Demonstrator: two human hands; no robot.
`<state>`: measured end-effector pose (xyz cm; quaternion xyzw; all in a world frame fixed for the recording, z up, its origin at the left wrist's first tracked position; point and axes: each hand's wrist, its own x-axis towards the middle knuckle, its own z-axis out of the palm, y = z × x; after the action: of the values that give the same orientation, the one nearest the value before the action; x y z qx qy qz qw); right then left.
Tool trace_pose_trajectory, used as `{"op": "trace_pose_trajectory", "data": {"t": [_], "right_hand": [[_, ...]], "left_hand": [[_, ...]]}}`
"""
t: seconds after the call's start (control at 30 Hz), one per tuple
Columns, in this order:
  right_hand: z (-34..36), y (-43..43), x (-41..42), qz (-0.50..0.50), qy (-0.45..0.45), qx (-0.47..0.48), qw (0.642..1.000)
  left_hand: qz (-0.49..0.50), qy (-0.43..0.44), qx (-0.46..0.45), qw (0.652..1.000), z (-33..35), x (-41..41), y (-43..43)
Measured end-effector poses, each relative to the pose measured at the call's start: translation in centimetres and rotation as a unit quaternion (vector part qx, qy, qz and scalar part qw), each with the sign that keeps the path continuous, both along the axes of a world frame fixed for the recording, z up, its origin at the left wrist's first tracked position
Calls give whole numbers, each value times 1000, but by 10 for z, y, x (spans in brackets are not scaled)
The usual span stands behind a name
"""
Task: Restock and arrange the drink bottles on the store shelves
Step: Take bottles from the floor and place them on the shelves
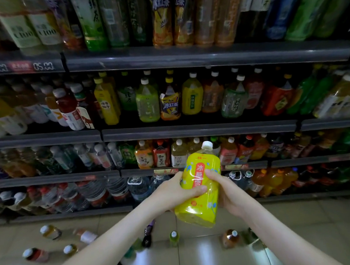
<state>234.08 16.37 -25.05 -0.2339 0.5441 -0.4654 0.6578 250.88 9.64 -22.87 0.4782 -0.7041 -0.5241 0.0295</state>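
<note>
Head view: left hand point(175, 191) and right hand point(226, 191) grip yellow bottle point(199, 201).

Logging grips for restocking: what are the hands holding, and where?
Both hands, left hand and right hand, grip the yellow bottle around its labelled middle.

Both hands hold one large yellow-labelled bottle point(198, 184), white cap up, tilted slightly right, before stocked shelves point(198, 129). Left hand point(174, 192) wraps its left side; right hand point(226, 193) grips the right. Loose small bottles point(50, 232) stand and lie on the tiled floor point(199, 254) below.
</note>
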Motion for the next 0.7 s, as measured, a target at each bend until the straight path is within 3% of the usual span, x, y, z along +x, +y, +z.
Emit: {"op": "trace_pose_trajectory", "data": {"t": [0.2,0.4,0.53,0.7], "right_hand": [[-1,11,-17,-21,14,-13,1000],[-2,25,-36,-30,15,-25,999],[-2,35,-58,-26,26,-21,999],[-10,48,-89,-57,46,10,997]], "left_hand": [[-6,145,184,972,-8,-7,-6],[-21,201,164,966,-20,-32,-4],[-66,153,86,982,-24,-55,-4],[-130,-10,-110,985,-27,-96,9]]}}
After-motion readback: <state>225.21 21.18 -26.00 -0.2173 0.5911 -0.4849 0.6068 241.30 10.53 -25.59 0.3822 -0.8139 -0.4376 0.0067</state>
